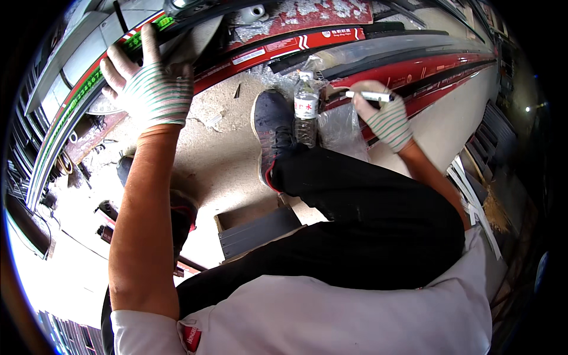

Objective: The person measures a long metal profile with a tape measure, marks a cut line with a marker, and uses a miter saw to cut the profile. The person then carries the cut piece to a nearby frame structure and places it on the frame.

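My left hand (pixel 148 80) wears a striped knit glove and presses on a long red profile with a green strip (pixel 83 89) at the upper left, fingers spread over it. My right hand (pixel 384 115), gloved the same way, holds a white marker pen (pixel 370 95) against another long red and black profile (pixel 426 74) running to the right. A clear plastic water bottle (pixel 306 115) stands upright on the floor between my hands, beside my dark shoe (pixel 272 130). My black trouser leg crosses the middle of the view.
Sawdust covers the concrete floor (pixel 219 160). Crumpled clear plastic film (pixel 340 127) lies by the bottle. A grey metal channel piece (pixel 254 228) sits under my leg. White strips (pixel 473 195) lie at the right, and stacked grey profiles (pixel 65 53) at the far left.
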{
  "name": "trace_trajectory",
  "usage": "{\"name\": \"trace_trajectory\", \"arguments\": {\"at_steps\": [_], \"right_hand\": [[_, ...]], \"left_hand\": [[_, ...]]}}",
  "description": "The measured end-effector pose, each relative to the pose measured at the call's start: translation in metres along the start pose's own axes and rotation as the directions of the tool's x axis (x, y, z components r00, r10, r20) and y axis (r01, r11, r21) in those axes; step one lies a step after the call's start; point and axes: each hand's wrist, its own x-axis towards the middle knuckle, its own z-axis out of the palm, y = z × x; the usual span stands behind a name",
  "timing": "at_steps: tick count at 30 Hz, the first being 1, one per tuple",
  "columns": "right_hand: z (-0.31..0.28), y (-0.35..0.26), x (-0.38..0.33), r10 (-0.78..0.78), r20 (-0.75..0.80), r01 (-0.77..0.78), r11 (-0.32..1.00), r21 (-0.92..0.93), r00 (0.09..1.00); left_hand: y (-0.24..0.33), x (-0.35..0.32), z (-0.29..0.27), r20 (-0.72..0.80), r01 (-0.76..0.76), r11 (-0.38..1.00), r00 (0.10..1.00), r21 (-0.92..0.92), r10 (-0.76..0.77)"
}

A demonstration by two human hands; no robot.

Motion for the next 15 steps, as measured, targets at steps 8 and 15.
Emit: {"name": "trace_trajectory", "arguments": {"at_steps": [8, 15], "right_hand": [[0.058, 0.131, -0.066, 0.454, -0.279, -0.369, 0.876, 0.310, 0.846], [0.059, 0.117, -0.067, 0.560, -0.308, -0.533, 0.828, 0.174, 0.769]], "left_hand": [[0.001, -0.002, 0.008, -0.040, -0.043, 0.999, 0.998, 0.014, 0.043], [-0.004, -0.002, 0.013, -0.079, -0.074, 0.997, 0.994, -0.005, 0.074]]}}
